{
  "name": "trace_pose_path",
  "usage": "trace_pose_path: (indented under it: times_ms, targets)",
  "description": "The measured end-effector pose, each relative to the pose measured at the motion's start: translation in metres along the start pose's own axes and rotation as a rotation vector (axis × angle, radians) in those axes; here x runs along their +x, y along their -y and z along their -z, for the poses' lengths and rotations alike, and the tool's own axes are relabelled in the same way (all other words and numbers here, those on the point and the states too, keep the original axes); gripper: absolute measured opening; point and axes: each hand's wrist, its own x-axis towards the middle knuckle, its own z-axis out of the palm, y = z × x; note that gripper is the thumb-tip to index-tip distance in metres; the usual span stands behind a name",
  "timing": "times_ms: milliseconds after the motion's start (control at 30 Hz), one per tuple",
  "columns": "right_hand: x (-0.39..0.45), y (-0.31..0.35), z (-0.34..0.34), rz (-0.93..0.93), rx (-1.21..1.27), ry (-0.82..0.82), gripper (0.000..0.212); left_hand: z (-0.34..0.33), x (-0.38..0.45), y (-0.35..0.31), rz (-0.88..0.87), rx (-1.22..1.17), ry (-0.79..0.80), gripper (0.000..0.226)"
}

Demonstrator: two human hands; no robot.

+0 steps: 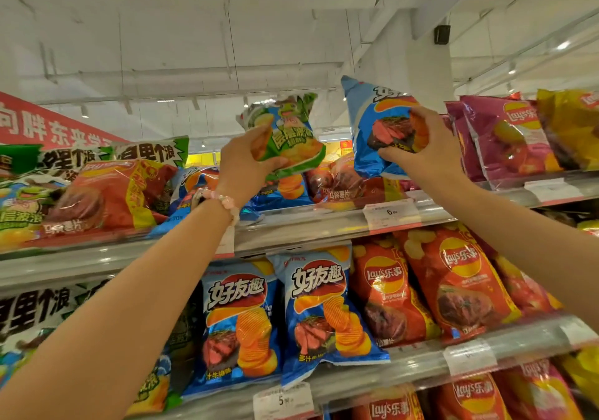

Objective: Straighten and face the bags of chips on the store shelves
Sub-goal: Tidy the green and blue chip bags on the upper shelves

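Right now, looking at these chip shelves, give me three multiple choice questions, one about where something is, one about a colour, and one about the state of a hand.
1. Where is the green bag?
A. Lying on the bottom shelf
B. Held up over the top shelf
C. On the floor

2. What is the main colour of the bag in the right hand?
A. Blue
B. Purple
C. Yellow

3. What is the left hand doing?
A. Hanging open and idle
B. Pressing flat on a price tag
C. Gripping a bag

Answers: 1 B, the green bag is raised above the bags lying on the top shelf. 2 A, the blue bag shows blue around the steak picture. 3 C, its fingers and thumb curl round the green bag.
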Motion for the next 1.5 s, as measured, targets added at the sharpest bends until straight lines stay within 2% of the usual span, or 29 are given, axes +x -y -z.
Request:
trace_pose_path:
  times_ms: [133,267,400,733,867,933,967,1033,1100,1133,1200,1300,1500]
  targets:
    - [-0.003,0.018,-0.024,0.002,-0.034,0.098,0.078,0.027,-0.005,-0.005,-0.04,-0.006,-0.035,0.069]
    - [-0.01,0.036,-0.061,0.003,-0.006,0.178,0.078,0.053,-0.016,0.002,-0.085,0.15,-0.077,0.072]
    - [-0.016,0.048,-0.101,0.028,-0.064,0.26,0.079,0.072,-0.03,0.013,-0.094,0.157,-0.114,0.072]
    - [-0.021,0.047,-0.149,-0.041,-0.294,0.449,0.074,0.106,-0.053,0.028,-0.142,0.231,-0.066,0.075]
    - [-0.016,0.046,-0.146,-0.118,-0.354,0.602,0.071,0.112,-0.056,0.03,-0.158,0.226,-0.038,0.073]
    - [-0.017,0.05,-0.143,-0.156,-0.322,0.63,0.065,0.115,-0.056,0.032,-0.143,0.217,-0.033,0.073]
    - [-0.018,0.054,-0.142,-0.157,-0.31,0.591,0.062,0.116,-0.055,0.034,-0.131,0.217,-0.027,0.073]
    - [-0.022,0.07,-0.145,-0.137,-0.25,0.401,0.062,0.118,-0.054,0.037,-0.123,0.216,-0.015,0.073]
    - [-0.028,0.097,-0.149,-0.147,0.029,0.288,0.061,0.119,-0.055,0.04,-0.132,0.208,-0.012,0.074]
    - [-0.031,0.111,-0.152,-0.18,0.206,0.315,0.062,0.119,-0.056,0.041,-0.135,0.218,-0.016,0.074]
    - [-0.037,0.138,-0.156,-0.314,0.449,0.478,0.075,0.118,-0.058,0.042,-0.146,0.232,-0.036,0.076]
    - [-0.045,0.159,-0.165,-0.36,0.451,0.629,0.098,0.118,-0.065,0.042,-0.159,0.216,-0.074,0.077]
    - [-0.055,0.17,-0.177,-0.301,0.514,0.511,0.084,0.138,-0.071,0.042,-0.197,0.277,-0.022,0.079]
